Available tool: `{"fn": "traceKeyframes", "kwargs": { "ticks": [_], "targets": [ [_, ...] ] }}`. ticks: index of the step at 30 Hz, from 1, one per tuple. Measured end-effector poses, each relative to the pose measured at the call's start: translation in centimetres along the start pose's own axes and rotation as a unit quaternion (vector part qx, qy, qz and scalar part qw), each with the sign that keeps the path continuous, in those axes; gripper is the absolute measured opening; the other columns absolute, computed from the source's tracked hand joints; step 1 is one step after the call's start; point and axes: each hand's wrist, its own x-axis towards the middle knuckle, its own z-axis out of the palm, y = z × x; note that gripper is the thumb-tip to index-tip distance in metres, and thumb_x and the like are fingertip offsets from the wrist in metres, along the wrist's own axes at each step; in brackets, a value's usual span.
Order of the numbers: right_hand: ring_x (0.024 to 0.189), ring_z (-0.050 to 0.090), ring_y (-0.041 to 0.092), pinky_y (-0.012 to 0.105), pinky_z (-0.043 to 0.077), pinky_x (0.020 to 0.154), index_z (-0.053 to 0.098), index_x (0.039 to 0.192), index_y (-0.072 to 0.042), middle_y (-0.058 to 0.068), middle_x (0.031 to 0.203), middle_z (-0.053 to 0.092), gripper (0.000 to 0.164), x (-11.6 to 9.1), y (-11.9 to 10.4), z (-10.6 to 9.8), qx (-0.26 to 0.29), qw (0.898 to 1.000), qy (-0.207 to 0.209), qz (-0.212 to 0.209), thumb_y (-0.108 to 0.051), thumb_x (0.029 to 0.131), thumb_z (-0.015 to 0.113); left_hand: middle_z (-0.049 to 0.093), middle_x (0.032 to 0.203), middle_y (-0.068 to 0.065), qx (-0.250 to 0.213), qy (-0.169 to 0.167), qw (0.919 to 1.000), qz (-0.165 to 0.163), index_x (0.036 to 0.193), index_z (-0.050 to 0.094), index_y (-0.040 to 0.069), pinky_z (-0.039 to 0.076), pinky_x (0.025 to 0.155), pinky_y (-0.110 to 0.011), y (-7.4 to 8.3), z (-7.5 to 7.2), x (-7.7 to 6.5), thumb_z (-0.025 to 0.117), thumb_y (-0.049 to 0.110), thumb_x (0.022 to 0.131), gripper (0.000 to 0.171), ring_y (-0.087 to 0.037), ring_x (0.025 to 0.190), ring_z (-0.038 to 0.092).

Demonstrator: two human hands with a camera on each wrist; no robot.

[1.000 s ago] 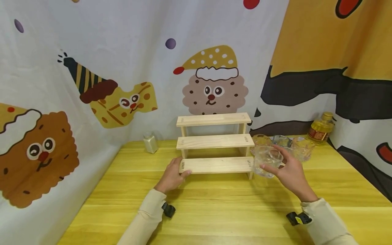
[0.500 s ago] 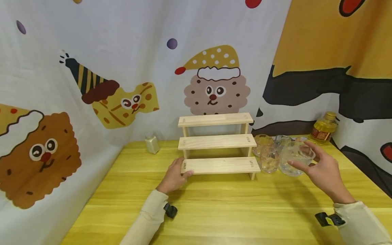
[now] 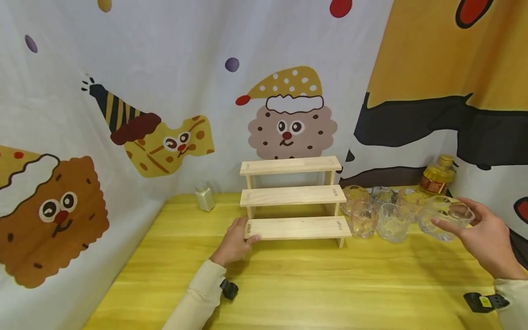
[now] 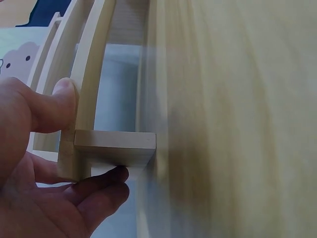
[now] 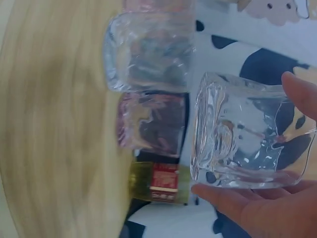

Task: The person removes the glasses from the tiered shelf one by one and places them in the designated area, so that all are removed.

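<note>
My left hand (image 3: 234,242) grips the left end of the lowest step of a three-tier wooden rack (image 3: 298,228); in the left wrist view the thumb (image 4: 64,99) lies on top and the fingers curl beneath, by the leg. My right hand (image 3: 488,236) holds a clear drinking glass (image 3: 443,219) between thumb and fingers, right of the other glasses. In the right wrist view that glass (image 5: 247,134) appears clear of the tabletop. Another clear glass (image 3: 393,223) and a pinkish glass (image 3: 363,220) stand beside the rack's right end.
Behind those stand more glasses, among them a bluish one (image 3: 383,196) and a pinkish one (image 3: 411,199). An oil bottle (image 3: 437,176) with a red label is in the back right corner. A small white-filled jar (image 3: 204,198) stands left of the rack. A printed curtain (image 3: 165,55) borders the table (image 3: 297,284).
My right hand has carried the clear glass rightward, from beside the rack past the other glasses, uncovering the front ones. My left hand has stayed on the rack.
</note>
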Motion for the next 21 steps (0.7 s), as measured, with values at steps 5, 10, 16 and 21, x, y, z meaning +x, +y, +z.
{"fn": "traceKeyframes", "kwargs": {
  "ticks": [5,10,16,21],
  "targets": [
    [0.134,0.027,0.064,0.074,0.032,0.096,0.009,0.158,0.006,0.041,0.154,0.025,0.096,1.3,1.1,0.6,0.012,1.000,-0.018,0.016,-0.043,0.096,0.064,0.048,0.141,-0.026,0.006,0.005,1.0000,0.005,0.150,0.036,-0.005,0.047,0.102,-0.053,0.0,0.2,0.0,0.067,0.023,0.098,0.067,-0.037,0.119,0.056],
    [0.136,0.024,0.065,0.075,0.031,0.099,0.009,0.156,0.010,0.042,0.153,0.025,0.099,2.1,2.5,1.4,0.006,0.999,-0.043,0.018,-0.044,0.095,0.064,0.047,0.143,-0.026,0.007,0.000,1.0000,0.003,0.151,0.035,-0.006,0.047,0.103,-0.053,0.0,0.2,0.0,0.066,0.024,0.098,0.068,-0.038,0.121,0.055],
    [0.128,0.033,0.064,0.070,0.037,0.091,0.009,0.155,0.013,0.045,0.147,0.033,0.101,2.8,3.8,2.3,0.011,0.997,-0.070,0.000,-0.043,0.094,0.067,0.046,0.145,-0.027,0.006,-0.003,1.0000,0.001,0.150,0.035,-0.006,0.047,0.104,-0.053,0.1,0.1,0.0,0.066,0.024,0.098,0.068,-0.039,0.122,0.055],
    [0.129,0.032,0.064,0.069,0.039,0.090,0.007,0.155,0.014,0.047,0.147,0.031,0.103,3.2,4.2,2.9,0.044,0.994,-0.100,-0.010,-0.042,0.094,0.068,0.047,0.144,-0.026,0.011,-0.001,0.9999,0.002,0.150,0.036,-0.006,0.047,0.103,-0.053,0.1,0.0,0.1,0.066,0.025,0.098,0.068,-0.038,0.120,0.056]
  ]
}}
